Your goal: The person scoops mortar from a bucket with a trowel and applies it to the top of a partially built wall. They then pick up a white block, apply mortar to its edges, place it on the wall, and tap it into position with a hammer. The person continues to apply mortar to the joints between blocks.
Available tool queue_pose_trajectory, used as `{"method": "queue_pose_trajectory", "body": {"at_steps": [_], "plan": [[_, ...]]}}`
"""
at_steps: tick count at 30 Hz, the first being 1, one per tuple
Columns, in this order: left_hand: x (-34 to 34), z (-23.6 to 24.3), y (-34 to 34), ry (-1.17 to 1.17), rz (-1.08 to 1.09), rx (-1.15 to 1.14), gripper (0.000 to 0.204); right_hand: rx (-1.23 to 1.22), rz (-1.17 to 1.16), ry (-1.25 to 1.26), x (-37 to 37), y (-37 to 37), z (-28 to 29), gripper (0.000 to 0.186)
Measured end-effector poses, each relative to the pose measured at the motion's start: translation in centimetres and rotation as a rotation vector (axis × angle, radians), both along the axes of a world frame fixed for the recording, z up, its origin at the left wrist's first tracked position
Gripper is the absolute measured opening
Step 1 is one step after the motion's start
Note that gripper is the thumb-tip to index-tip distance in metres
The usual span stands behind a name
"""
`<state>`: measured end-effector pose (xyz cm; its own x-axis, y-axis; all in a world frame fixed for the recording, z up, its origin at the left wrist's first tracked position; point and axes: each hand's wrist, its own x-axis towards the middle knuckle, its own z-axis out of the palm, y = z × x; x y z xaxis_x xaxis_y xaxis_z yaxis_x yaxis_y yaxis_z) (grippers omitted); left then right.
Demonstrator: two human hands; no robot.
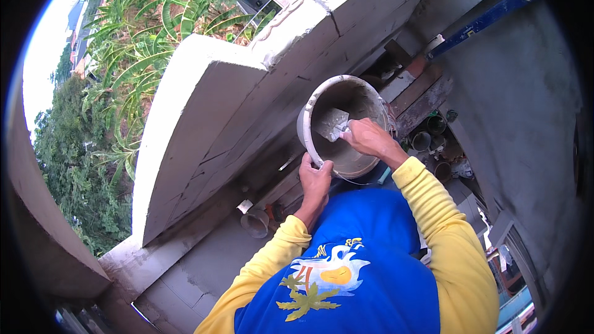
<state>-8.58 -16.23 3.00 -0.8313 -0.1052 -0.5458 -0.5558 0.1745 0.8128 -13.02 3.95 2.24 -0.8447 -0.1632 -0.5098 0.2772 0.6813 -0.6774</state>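
Observation:
A round grey-white bucket [304, 128] is tilted in front of my body, its mouth facing me and its inner wall coated with grey residue. My left hand [315, 182] grips the near left part of the rim, thumb over the edge. Inside the mouth, my right hand [373, 140] is closed around the handle of a trowel [330, 125]. The flat blade, smeared with pale wet material, points left against the bucket's inner side. A thin wire handle with a green grip [385, 175] hangs below the rim.
A grey block parapet [210, 105] with a rough top runs along the left; trees [74, 167] stand beyond it. Wooden planks [421, 91], a blue bar [482, 23] and several dirty containers [421, 141] lie to the right. A small pot [254, 223] sits at lower left.

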Motion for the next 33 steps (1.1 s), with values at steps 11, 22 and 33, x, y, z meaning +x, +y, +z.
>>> {"method": "queue_pose_trajectory", "body": {"at_steps": [11,22,33], "plan": [[-3.9,-0.7,-2.7,-0.280,0.223,0.252,0.042,-0.198,-0.281,0.104,4.3,4.0,1.7,0.042],[-0.8,-0.2,-6.3,-0.365,0.361,0.279,0.046,0.306,-0.864,0.930,-8.8,8.8,-3.6,0.038],[3.4,-0.9,-10.4,-0.402,0.450,0.204,0.049,0.346,-0.810,0.879,-12.5,0.4,-11.4,0.029]]}}
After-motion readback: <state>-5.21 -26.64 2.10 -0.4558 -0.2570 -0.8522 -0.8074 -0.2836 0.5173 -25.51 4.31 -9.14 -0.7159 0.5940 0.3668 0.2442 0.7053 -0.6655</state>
